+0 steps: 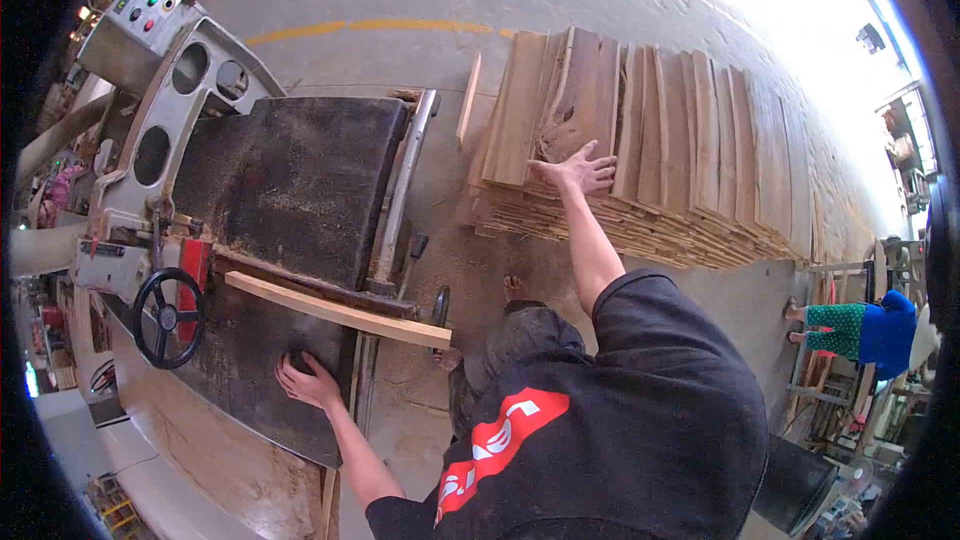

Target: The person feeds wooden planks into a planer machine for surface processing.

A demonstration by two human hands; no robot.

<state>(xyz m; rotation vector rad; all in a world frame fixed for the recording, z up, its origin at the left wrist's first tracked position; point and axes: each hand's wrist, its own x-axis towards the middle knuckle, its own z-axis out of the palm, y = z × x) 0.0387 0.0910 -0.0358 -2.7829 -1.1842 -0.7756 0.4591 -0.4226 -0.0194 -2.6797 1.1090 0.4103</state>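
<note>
My left hand (309, 383) rests on the dark, dusty lower table (245, 340) of a woodworking machine, thumb and fingers apart. A dark patch lies between them, and I cannot make out whether it is shadow or an object. Just above that hand, a narrow pale wood strip (335, 309) lies across the machine, one end jutting past its edge. With fingers spread wide, my right hand (578, 172) is over the near end of the stacked rough boards (655, 130). It appears to touch a board there but grips none.
The machine carries a black handwheel (168, 318), a control box (148, 2) with buttons and a raised dark table (290, 180). A loose wood strip (468, 100) is between machine and stack. At far right a person in blue (886, 333) is near a rack.
</note>
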